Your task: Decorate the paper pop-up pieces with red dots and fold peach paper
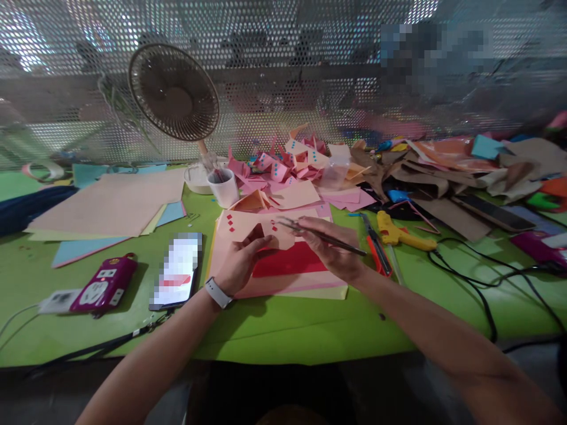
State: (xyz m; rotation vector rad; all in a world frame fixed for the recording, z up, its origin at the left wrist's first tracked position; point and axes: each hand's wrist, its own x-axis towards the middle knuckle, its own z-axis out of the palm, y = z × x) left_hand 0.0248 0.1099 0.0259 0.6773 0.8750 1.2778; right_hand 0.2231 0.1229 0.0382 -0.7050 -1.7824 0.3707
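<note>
My left hand (243, 257) is closed on a peach paper piece (286, 238) that carries small red diamond shapes in two places. In my right hand (332, 251) are slim dark tweezers (349, 246), with their tips at the right-hand red marks on the paper. Whether the tips pinch anything is too small to tell. Beneath both hands lies a red sheet (287, 264), on top of a stack of pink, peach and yellow paper (323, 285).
A phone (177, 271) and a purple power bank (106, 286) lie left. Behind stand a white cup (224, 188), a fan (175, 94) and a heap of folded pink paper (287, 162). Right are a utility knife (376, 245), a yellow glue gun (401, 234) and black cables (478, 283).
</note>
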